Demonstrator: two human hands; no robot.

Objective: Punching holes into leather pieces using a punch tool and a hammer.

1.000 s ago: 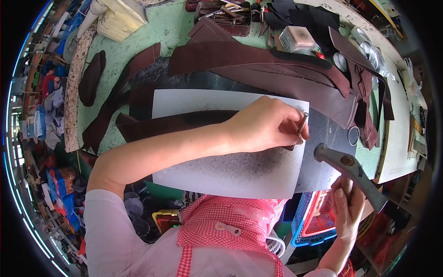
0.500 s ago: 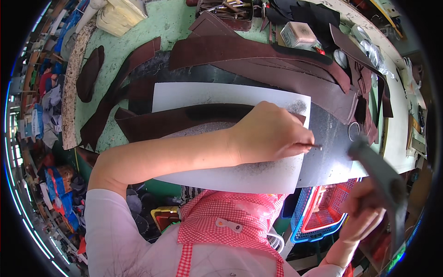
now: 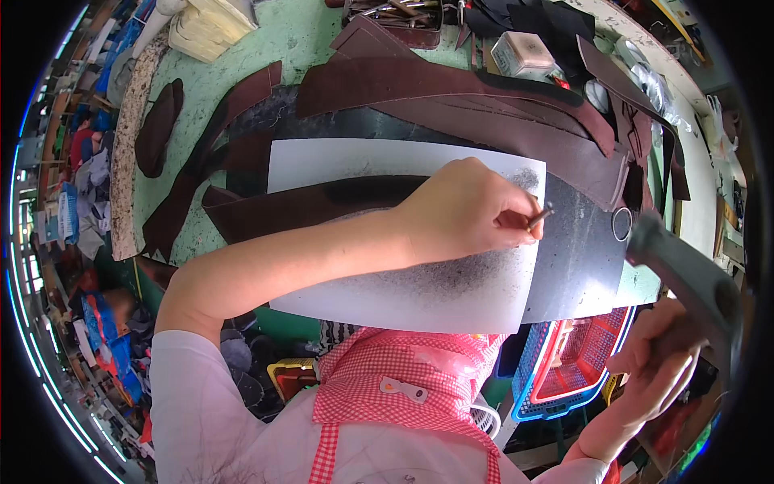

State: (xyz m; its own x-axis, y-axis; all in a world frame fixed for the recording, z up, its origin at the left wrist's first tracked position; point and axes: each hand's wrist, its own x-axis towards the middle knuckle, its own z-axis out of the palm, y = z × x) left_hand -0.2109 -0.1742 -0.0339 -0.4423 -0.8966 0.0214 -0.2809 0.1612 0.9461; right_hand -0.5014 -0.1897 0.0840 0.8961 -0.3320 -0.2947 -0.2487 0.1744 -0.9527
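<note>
My left hand [image 3: 468, 211] is closed around a thin metal punch [image 3: 546, 214], whose tip sticks out past the fingers near the right edge of a white sheet [image 3: 355, 300]. Beneath that hand lies a curved dark brown leather strip [image 3: 278, 213], partly hidden by my wrist and fingers. Off to the right, my right hand [image 3: 657, 355] grips a grey metal hammer [image 3: 689, 282], raised apart from the punch. Dark specks cover parts of the sheet.
The sheet rests on a dark slab [image 3: 576, 250] on a green table [image 3: 302, 36]. More leather pieces [image 3: 451, 89] lie beyond it. A tool box [image 3: 419, 32], a small white block [image 3: 522, 56] and a metal ring [image 3: 622, 224] are around. Plastic baskets [image 3: 540, 403] sit below the table's edge.
My left hand has shifted slightly away from me, and the punch has turned from pointing right to slanting upward. My right hand and the hammer have moved a little to the right.
</note>
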